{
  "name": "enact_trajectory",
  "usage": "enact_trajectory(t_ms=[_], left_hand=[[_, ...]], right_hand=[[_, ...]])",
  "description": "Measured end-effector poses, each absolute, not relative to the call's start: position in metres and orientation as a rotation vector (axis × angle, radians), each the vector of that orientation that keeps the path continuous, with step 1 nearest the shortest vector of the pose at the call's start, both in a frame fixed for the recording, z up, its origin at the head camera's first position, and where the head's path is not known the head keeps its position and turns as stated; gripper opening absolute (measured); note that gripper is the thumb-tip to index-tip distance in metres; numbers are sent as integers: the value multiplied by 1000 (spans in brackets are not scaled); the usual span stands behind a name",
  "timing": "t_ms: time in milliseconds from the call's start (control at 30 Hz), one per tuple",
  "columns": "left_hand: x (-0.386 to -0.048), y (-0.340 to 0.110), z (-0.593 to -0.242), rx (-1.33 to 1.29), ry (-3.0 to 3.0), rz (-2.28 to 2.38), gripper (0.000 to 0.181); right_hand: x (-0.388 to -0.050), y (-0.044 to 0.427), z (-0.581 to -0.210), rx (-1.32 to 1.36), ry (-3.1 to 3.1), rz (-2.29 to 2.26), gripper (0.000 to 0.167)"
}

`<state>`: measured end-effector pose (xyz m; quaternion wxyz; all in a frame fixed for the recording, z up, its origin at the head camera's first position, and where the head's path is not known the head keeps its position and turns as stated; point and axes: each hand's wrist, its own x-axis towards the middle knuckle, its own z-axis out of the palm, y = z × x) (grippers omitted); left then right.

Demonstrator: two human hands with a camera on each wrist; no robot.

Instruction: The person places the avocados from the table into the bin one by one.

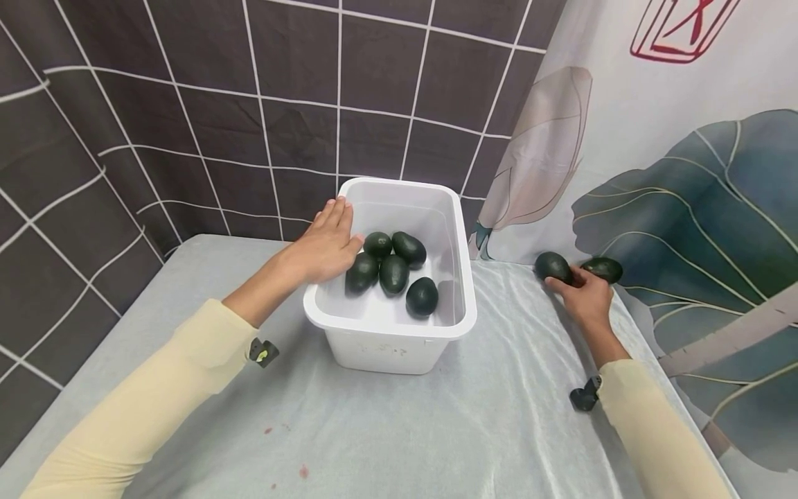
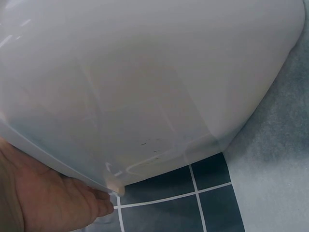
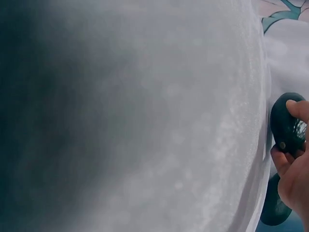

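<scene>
A white plastic bin (image 1: 389,346) stands on the cloth-covered table and holds several dark green avocados (image 1: 394,274). My left hand (image 1: 324,246) rests on the bin's left rim with its fingers fairly straight, the thumb over the inner side. The left wrist view shows the bin's outer wall (image 2: 145,96) with the palm beside its edge. Far to the right, my right hand (image 1: 584,296) pinches an avocado (image 1: 552,267) between thumb and fingers, near the table's edge. A second avocado (image 1: 603,269) lies just behind and right of those fingers.
Pale grey-blue cloth (image 1: 349,430) covers the table. A dark curtain with white grid lines (image 1: 299,132) hangs behind and to the left. Leaf-patterned fabric (image 1: 698,222) hangs on the right, close to the right hand.
</scene>
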<state>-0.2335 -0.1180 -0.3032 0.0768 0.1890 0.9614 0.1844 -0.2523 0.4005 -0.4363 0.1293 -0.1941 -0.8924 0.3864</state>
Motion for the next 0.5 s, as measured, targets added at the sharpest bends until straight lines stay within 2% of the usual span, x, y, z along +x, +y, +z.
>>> enact_trajectory(t_ms=[500], left_hand=[[-234,-117,-304,566,2882,543,79]], right_hand=[[-249,398,-432,-560,-2507,1169,77]])
